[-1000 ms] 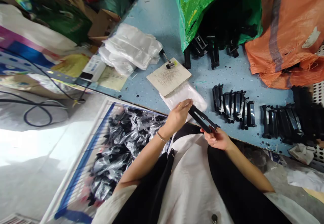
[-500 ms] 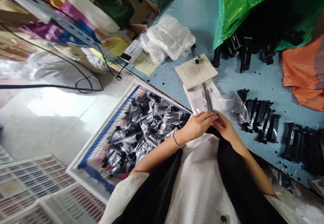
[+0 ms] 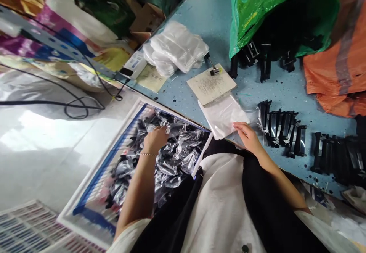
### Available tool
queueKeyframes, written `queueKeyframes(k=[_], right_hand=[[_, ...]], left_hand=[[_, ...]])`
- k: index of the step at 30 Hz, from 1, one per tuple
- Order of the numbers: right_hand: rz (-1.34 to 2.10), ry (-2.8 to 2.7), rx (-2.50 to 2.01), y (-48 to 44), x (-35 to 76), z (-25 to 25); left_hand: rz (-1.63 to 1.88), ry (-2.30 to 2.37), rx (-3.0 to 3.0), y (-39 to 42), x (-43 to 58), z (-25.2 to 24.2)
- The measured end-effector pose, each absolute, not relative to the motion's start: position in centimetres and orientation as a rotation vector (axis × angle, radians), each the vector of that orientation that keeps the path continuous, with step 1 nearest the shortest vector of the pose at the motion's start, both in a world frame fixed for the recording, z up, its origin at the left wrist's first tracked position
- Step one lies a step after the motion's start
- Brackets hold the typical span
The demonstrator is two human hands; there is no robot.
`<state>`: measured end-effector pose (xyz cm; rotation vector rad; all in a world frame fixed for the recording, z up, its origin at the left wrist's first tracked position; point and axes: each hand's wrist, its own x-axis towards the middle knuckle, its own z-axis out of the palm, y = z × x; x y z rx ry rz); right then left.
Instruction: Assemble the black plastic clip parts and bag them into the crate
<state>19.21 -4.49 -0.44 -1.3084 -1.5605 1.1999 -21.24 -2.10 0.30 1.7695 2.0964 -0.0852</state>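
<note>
My left hand is over the basket, at its heap of black parts in clear plastic bags. Its fingers point down and away from me, mostly hidden, so I cannot see whether they hold anything. My right hand has its fingers stretched out, the tips touching the right edge of a stack of clear plastic bags. A pale, speckled board rests on the far end of that stack. Just right of my right hand, loose black plastic parts lie in a row.
A green sack spills more black parts onto the blue table. White bundled bags lie at the back, near a small metal-headed tool. Orange sacking is at right; a white crate stands on the floor.
My hands have parted: the left moved from the table edge to the basket, the right stayed by the bags. The black piece between them is gone from there. The view has shifted slightly.
</note>
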Motion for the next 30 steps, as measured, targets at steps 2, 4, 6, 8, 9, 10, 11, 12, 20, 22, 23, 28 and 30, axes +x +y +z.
queueKeyframes(k=[2,4,6,8,9,10,11,12,20,22,23,28,30], right_hand=[[1.305,-1.398,-1.314,-4.4,19.0,-0.7],[1.372,-1.255,-1.295,-4.1,19.0,-0.8],[1.361,-1.177,-1.278,-3.7,19.3,-0.2],[1.286,-1.147,-1.296,-3.8,20.2,1.2],[1.236,-1.133,-1.312,-4.0,20.9,2.2],[1.196,-1.114,-1.327,-4.5,21.8,3.2],[1.174,-1.090,-1.340,-5.2,22.8,4.1],[1.180,-1.069,-1.354,-6.0,23.9,5.0],[1.546,-1.188,-1.626,-9.4,24.5,4.6],[1.391,-1.202,-1.654,-8.2,22.7,4.0],[1.298,-1.207,-1.651,-7.5,21.9,3.8],[1.184,-1.200,-1.612,-6.1,20.8,3.4],[1.197,-1.230,-1.654,-6.6,21.7,3.8]], left_hand=[[0.247,1.971,1.897,-2.3,-15.7,2.1],[0.592,1.480,2.017,-2.9,-8.8,3.6],[0.623,0.888,2.099,-3.7,-2.0,3.7],[0.617,0.810,2.116,-4.1,3.1,2.3],[0.603,0.826,2.117,-4.1,4.7,1.3],[0.602,0.874,2.104,-3.9,5.7,0.4],[0.615,0.918,2.062,-3.6,6.2,-0.5],[0.643,0.953,1.984,-3.2,6.2,-1.1],[0.756,0.968,0.978,-1.1,5.1,0.4],[0.759,0.956,0.979,-1.2,5.2,0.9],[0.770,0.957,0.976,-1.3,5.2,0.9],[0.864,0.959,0.804,-1.0,4.5,0.6],[0.885,0.961,0.764,-0.8,4.2,0.4]])
